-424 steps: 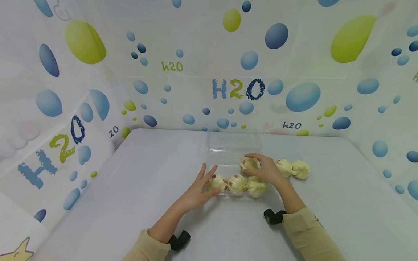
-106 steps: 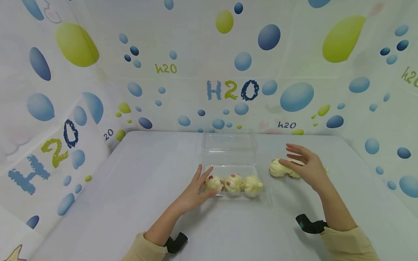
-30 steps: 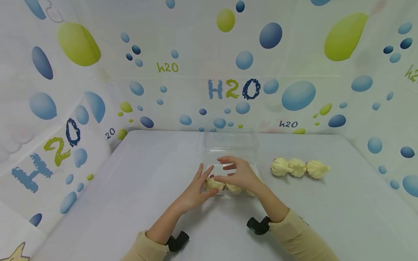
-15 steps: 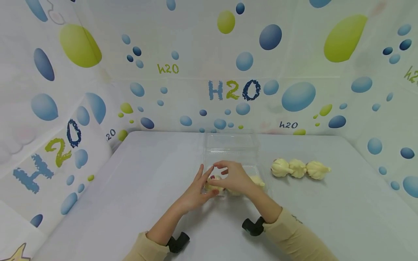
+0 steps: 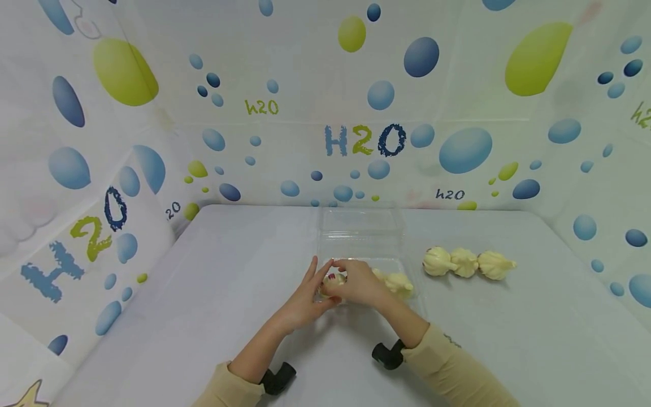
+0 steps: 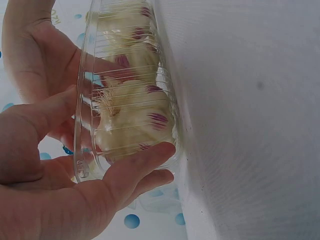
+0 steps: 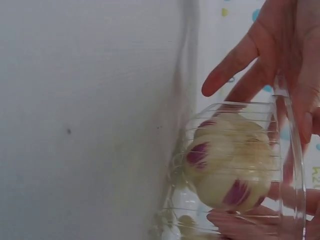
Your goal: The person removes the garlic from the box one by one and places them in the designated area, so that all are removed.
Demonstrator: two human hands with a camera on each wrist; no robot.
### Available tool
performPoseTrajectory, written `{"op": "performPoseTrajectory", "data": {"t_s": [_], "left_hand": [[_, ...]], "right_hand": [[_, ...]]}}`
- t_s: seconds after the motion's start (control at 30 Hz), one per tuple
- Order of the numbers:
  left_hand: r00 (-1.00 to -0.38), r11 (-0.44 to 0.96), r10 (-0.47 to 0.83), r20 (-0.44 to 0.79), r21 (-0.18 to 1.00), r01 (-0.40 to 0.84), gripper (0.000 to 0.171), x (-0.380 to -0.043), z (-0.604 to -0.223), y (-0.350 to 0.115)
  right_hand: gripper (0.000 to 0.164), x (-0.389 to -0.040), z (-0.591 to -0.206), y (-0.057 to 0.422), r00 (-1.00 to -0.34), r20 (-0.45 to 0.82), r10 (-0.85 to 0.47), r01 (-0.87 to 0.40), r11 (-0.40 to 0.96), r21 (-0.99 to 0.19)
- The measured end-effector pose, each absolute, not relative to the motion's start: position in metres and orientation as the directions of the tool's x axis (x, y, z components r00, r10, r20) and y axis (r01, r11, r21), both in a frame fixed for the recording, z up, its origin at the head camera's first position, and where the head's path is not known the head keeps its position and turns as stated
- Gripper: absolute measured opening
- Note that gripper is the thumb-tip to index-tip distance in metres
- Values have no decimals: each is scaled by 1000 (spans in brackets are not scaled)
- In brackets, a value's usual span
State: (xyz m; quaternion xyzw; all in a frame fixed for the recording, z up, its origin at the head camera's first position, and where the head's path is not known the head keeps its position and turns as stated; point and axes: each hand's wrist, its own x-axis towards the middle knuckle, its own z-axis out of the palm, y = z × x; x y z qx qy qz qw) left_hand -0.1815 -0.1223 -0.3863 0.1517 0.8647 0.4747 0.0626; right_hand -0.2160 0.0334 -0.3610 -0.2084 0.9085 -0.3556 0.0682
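A clear plastic clamshell box (image 5: 378, 261) stands on the table with its lid laid back, holding garlic bulbs (image 5: 396, 284) in a front row. At its left end, my left hand (image 5: 301, 302) touches the wall with spread, fairly straight fingers (image 6: 135, 170). My right hand (image 5: 361, 284) reaches down into the box, thumb and fingers around the leftmost garlic bulb (image 6: 135, 120), which has purple streaks. In the right wrist view, that bulb (image 7: 230, 165) shows through the ribbed wall. The back of my right hand partly hides the middle bulb in the head view.
Three more garlic bulbs (image 5: 464, 263) lie in a row on the white table (image 5: 244, 254), right of the box. The open lid (image 5: 361, 223) lies toward the back edge. A patterned sheet (image 5: 285, 56) hangs behind and at the sides.
Earlier the right hand held a bulb over the box, then was above the bulbs on the right. It has since moved left and lowered onto the leftmost boxed bulb. The left hand stays put.
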Motion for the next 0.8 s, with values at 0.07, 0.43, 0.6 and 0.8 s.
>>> {"op": "performPoseTrajectory", "data": {"t_s": [0.07,0.43,0.6,0.8], "left_hand": [[-946,496,322,38,844,203,74,-181,-386,-122],[-942,475,330,59,852,219,74,-182,-388,-121],[-943,483,328,63,846,225,74,-182,-386,-121],[-940,493,332,75,836,241,74,-181,-386,-122]], "right_hand": [[63,-216,-363,32,-901,33,-433,-343,662,-666],[61,-223,-371,24,-907,10,-420,-342,725,-597],[45,-224,-373,22,-903,34,-428,-365,724,-585],[38,-224,-375,22,-900,73,-431,-383,697,-607]]}}
